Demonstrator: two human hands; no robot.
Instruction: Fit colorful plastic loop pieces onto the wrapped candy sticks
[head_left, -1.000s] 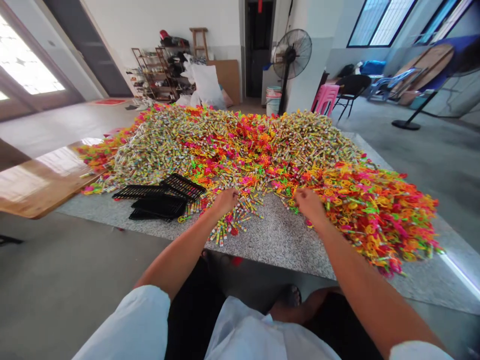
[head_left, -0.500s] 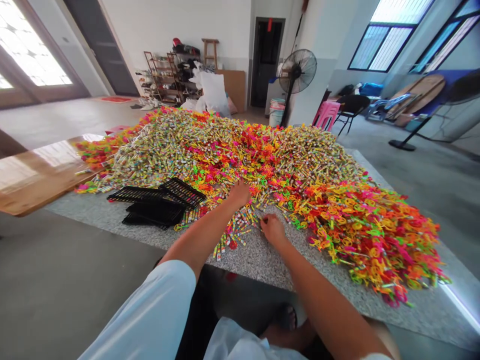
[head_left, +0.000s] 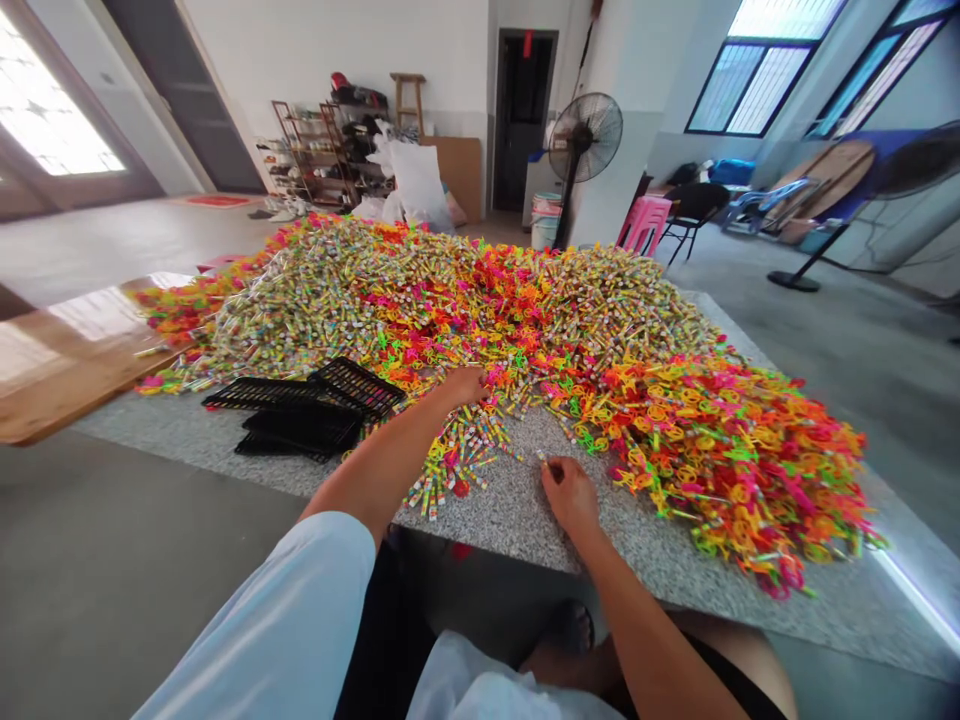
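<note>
My left hand (head_left: pixel 466 386) reaches into the near edge of the heap, over colourful plastic pieces. Its fingers look bent together, and whatever is between them is hidden. Closer to me, my right hand (head_left: pixel 571 495) pinches a small printed stick (head_left: pixel 541 457) between thumb and fingertips, just above the stone table top (head_left: pixel 517 510). A loose cluster of short printed sticks (head_left: pixel 457 455) lies below my left forearm. To the right spreads a heap of bright plastic loop-shaped pieces (head_left: pixel 735 450) in orange, yellow, pink and green.
Black slotted trays (head_left: pixel 300 425) are stacked to the left of my left forearm. Mounds of printed sticks (head_left: pixel 300 290) cover the far part of the table. A wooden board (head_left: pixel 75 370) adjoins on the left. Beyond stand a fan (head_left: pixel 585 140) and pink stools (head_left: pixel 645 225).
My right hand has moved slightly right and toward me, and the small stick in its fingers now shows. My left hand stays at the heap, its fingers turned more rightward. The view has shifted a little.
</note>
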